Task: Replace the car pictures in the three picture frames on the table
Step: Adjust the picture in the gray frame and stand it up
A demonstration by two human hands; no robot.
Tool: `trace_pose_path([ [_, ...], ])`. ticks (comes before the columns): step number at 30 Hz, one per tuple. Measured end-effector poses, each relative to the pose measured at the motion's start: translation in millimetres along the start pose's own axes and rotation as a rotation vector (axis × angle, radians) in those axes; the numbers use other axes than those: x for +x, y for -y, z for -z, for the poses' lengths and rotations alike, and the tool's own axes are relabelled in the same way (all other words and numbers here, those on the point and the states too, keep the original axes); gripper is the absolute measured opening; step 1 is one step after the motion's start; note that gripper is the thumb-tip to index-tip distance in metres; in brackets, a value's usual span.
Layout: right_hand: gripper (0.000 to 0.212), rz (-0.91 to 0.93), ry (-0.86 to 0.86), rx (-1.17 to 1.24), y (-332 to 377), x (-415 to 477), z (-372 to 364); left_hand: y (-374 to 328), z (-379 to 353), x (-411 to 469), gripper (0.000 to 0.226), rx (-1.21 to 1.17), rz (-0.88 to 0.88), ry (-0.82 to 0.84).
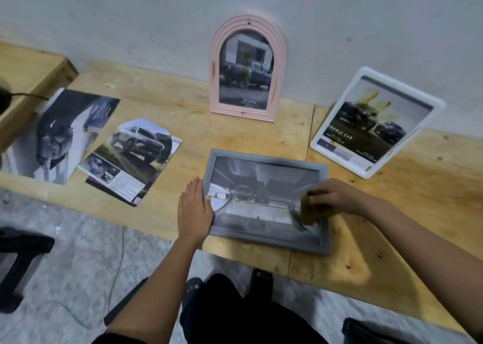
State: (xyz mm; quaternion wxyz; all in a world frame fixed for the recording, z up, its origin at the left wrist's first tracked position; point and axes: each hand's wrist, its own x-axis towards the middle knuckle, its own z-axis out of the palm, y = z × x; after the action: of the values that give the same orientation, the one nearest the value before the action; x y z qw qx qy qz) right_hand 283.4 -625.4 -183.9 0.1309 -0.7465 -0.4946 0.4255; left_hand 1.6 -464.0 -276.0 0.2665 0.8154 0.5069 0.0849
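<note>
Lying flat near the front edge of the pale wooden worktop (235,134) is a grey rectangular picture frame (261,156), holding a print of a car's interior (256,187). The left hand (194,207) rests on the frame's left rim with its fingers straight and pressed together, the thumb on the glass side. The right hand (332,197) is over the frame's near right corner, its fingers curled round a small brownish object (311,210) that is too blurred to identify. Just beside it, the corner of the print is peeled up.

Farther back, a pink arched picture frame (214,82) stands upright against the grey wall (339,17) with a dark pickup picture in it. To the right, a white rectangular picture frame (437,103) leans tilted against the same wall, showing a pickup advert with a yellowish stain near its top.

On the left of the worktop lie two loose papers: an arch-topped print of a white SUV (136,155), and, further left and touching it, a folded dark car brochure (60,134). A plain wooden box (28,74) sits at the far left. A black stool (18,252) stands on the speckled floor (78,239) below.
</note>
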Motion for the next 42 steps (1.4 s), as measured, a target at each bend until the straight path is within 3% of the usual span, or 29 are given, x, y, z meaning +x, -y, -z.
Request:
trace_pose_path([
  [3,0.019,0.014,-0.343,0.189,-1,-13,4,0,2,1,0.05,-0.006,0.001,0.01],
  [5,0.013,0.072,-0.418,0.143,11,-8,-5,0,2,1,0.05,-0.008,-0.002,0.01],
  [10,0.019,0.111,-0.333,0.117,53,55,-51,0,3,1,0.05,-0.002,-0.003,0.023],
  [15,0.034,0.239,-0.233,-0.199,52,61,-102,1,2,1,0.05,-0.008,-0.005,0.033],
  [19,0.024,0.383,0.022,-0.24,26,22,-87,2,1,1,0.05,-0.021,-0.003,0.022],
  [21,0.016,0.297,0.096,-0.207,23,5,-73,0,2,0,0.05,-0.029,-0.01,0.023],
  [23,0.014,0.172,-0.018,-0.048,16,-10,-61,3,3,0,0.051,-0.051,0.001,0.037],
  [26,0.021,0.058,-0.581,0.369,4,-35,-49,5,7,2,0.052,-0.114,-0.009,0.084],
  [28,0.022,-0.056,-0.92,0.46,-4,-47,-52,2,14,1,0.053,-0.237,0.023,0.075],
  [29,0.02,-0.141,-1.006,0.443,-9,-49,-56,0,18,-2,0.051,-0.296,0.054,0.059],
  [33,0.018,-0.456,-0.876,0.376,-14,-37,-82,-1,20,-14,0.048,-0.31,0.083,0.103],
  [38,0.027,-0.581,-0.939,0.429,-14,-25,-84,-3,22,-17,0.043,-0.413,0.123,0.144],
  [42,0.027,-0.625,-0.959,0.447,-17,-24,-85,-5,38,-21,0.041,-0.752,0.213,0.267],
])
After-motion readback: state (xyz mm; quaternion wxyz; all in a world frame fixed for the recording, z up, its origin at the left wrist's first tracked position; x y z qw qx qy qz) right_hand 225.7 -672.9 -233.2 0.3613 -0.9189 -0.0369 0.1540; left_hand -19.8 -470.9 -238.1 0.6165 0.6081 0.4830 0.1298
